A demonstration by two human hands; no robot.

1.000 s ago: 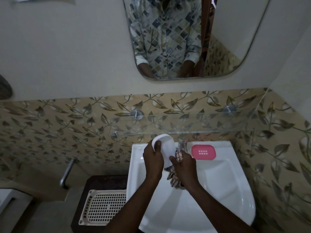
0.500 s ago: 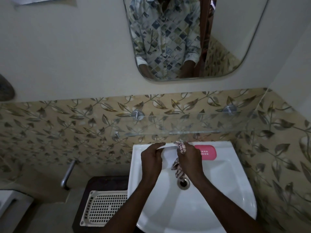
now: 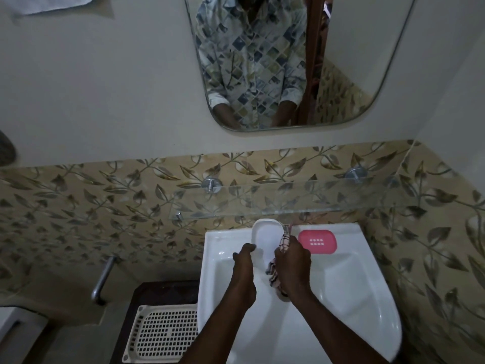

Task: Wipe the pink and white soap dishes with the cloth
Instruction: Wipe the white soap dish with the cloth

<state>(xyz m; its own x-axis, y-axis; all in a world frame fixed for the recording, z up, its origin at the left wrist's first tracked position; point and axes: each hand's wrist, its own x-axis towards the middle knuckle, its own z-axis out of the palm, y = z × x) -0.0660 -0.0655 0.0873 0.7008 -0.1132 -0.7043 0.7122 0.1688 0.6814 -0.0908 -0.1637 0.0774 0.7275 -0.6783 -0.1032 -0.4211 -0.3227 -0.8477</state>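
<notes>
My left hand (image 3: pixel 245 269) grips the lower end of the white soap dish (image 3: pixel 266 236), which is tilted up over the back of the white sink (image 3: pixel 351 282). A checked cloth (image 3: pixel 284 241) is bunched in my right hand (image 3: pixel 292 264) and pressed against the dish's right edge, with its tail hanging below my palm. The pink soap dish (image 3: pixel 317 241) lies flat on the sink's back ledge, just right of my right hand, untouched.
A glass shelf (image 3: pixel 301 198) juts out from the leaf-patterned tiles right above the dishes. A cream perforated tray (image 3: pixel 162 334) sits on a dark stand left of the sink. A metal pipe (image 3: pixel 102 279) sticks from the wall at left. A mirror (image 3: pixel 288 61) hangs above.
The white dish has tipped up from edge-on to show its hollow face. My right hand slid the cloth from the dish's top edge down to its right side.
</notes>
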